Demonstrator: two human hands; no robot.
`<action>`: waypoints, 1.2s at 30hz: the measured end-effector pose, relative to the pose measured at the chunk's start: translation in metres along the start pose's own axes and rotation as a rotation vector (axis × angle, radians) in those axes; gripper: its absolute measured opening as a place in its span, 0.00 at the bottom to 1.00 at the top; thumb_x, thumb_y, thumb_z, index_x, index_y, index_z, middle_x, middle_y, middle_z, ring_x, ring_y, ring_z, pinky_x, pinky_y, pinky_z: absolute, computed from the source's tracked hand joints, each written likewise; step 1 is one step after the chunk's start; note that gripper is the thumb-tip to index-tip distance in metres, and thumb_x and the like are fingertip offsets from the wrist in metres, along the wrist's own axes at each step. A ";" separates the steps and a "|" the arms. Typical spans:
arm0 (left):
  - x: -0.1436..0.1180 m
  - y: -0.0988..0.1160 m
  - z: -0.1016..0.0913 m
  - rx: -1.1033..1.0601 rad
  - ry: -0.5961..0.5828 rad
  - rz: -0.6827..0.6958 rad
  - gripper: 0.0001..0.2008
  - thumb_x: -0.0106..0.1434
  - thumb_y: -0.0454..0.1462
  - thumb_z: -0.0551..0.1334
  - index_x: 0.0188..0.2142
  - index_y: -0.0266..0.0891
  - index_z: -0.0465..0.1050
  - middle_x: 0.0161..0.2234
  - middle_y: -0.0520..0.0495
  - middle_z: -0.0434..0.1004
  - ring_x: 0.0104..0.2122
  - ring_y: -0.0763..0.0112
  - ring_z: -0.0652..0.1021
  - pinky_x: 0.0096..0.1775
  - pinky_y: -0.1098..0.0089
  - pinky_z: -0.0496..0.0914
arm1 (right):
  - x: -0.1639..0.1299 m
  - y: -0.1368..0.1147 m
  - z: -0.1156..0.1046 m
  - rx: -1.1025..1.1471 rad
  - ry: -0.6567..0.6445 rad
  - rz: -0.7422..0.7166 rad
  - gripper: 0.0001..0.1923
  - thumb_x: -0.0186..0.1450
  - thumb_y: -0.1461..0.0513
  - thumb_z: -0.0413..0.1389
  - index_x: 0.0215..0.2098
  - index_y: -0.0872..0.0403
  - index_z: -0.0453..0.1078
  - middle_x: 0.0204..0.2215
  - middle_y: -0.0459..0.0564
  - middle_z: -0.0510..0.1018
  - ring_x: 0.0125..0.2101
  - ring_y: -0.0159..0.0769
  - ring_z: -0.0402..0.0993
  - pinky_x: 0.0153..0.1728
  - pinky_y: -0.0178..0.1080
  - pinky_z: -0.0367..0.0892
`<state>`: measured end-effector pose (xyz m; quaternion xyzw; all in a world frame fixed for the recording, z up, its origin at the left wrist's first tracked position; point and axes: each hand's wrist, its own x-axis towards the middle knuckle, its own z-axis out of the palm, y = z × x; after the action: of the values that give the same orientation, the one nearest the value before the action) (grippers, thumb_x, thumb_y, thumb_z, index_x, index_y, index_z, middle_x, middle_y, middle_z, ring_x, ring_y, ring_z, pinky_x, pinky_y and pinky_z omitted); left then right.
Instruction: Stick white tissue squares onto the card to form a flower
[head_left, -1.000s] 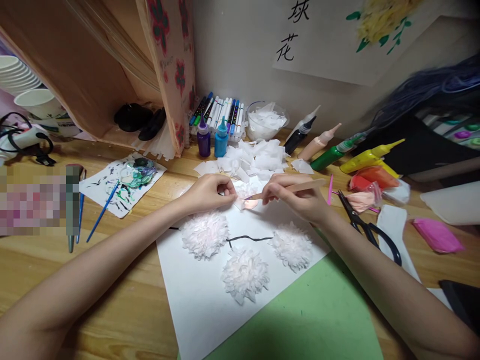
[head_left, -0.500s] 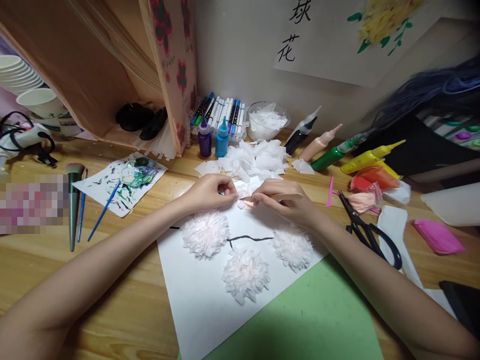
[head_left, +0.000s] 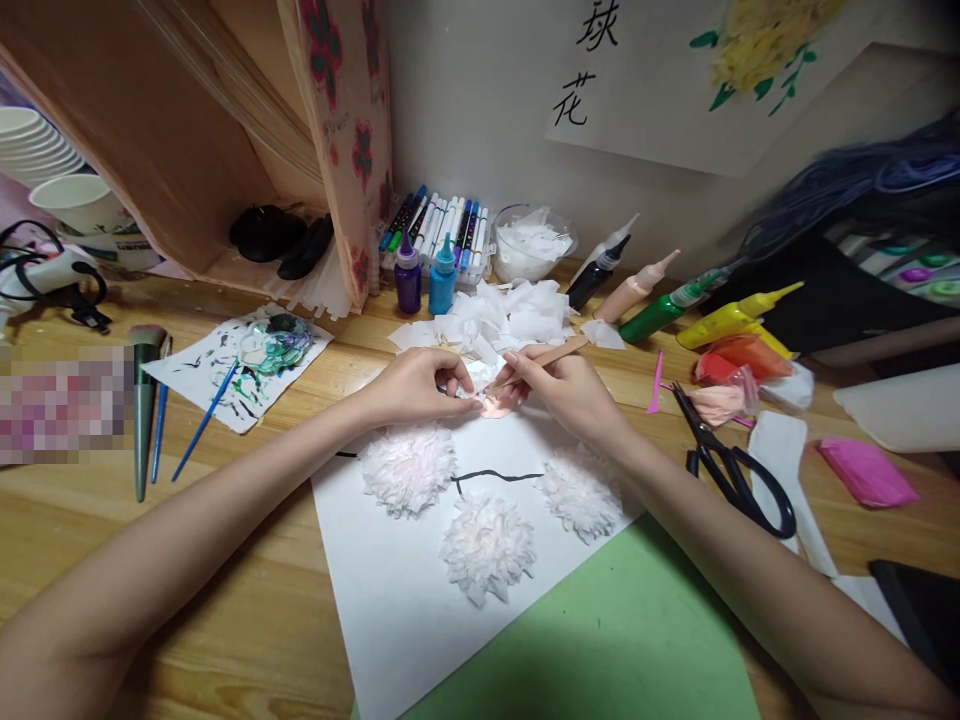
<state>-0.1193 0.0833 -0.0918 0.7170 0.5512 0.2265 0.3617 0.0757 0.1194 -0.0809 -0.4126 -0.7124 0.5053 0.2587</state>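
Room on the bench [head_left: 285,640] is widest at the near left, where bare wood runs beside the white sheet [head_left: 405,590]; the far edge is crowded. Behind the hands a heap of white paper scraps [head_left: 510,318] lies against two small paint bottles [head_left: 424,282], a tray of markers [head_left: 439,225] and a clear bowl [head_left: 534,242]. To the right, squeeze bottles [head_left: 675,305] fan outward, and black scissors [head_left: 731,470] lie just beside the right forearm. To the left, a paint-smeared paper [head_left: 240,375] and brushes [head_left: 150,405] sit well apart from the left arm. A green sheet [head_left: 622,640] covers the near right corner.

The left hand [head_left: 411,385] is curled, fingertips pinching a small tissue piece [head_left: 480,385] at the far edge of the white sheet. The right hand [head_left: 566,390] is clenched round a thin wooden stick [head_left: 551,355], pen-fashion. The stick's long axis runs from upper right down to lower left, its upper end pointing toward the squeeze bottles, its tip down at a small peach-coloured dab [head_left: 495,405] beside the tissue piece (whether it touches, I cannot tell).

Three fluffy tissue flowers [head_left: 486,545] sit on the white sheet near the wrists, joined by a thin black line [head_left: 499,476].
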 end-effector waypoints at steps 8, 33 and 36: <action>0.005 0.000 0.005 0.010 0.054 -0.059 0.10 0.50 0.42 0.63 0.26 0.36 0.74 0.19 0.53 0.68 0.19 0.79 0.64 0.22 0.75 0.55 | -0.004 -0.014 -0.004 0.022 -0.024 0.044 0.17 0.61 0.53 0.56 0.26 0.59 0.75 0.23 0.52 0.79 0.23 0.31 0.74 0.25 0.34 0.70; 0.006 -0.001 0.003 0.023 0.045 -0.058 0.09 0.50 0.40 0.61 0.26 0.36 0.75 0.19 0.53 0.69 0.19 0.80 0.65 0.22 0.76 0.55 | -0.010 -0.007 -0.010 -0.184 0.039 -0.210 0.15 0.63 0.56 0.53 0.30 0.56 0.78 0.21 0.49 0.80 0.19 0.28 0.71 0.21 0.32 0.67; 0.006 -0.001 0.001 0.033 0.026 -0.044 0.09 0.50 0.39 0.61 0.27 0.36 0.76 0.20 0.53 0.70 0.19 0.79 0.65 0.23 0.75 0.55 | -0.008 -0.006 -0.009 -0.199 0.036 -0.225 0.15 0.63 0.56 0.53 0.29 0.55 0.78 0.21 0.48 0.80 0.19 0.27 0.71 0.21 0.31 0.67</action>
<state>-0.1169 0.0891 -0.0937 0.7076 0.5750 0.2189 0.3474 0.0855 0.1160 -0.0719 -0.3626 -0.7959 0.3926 0.2843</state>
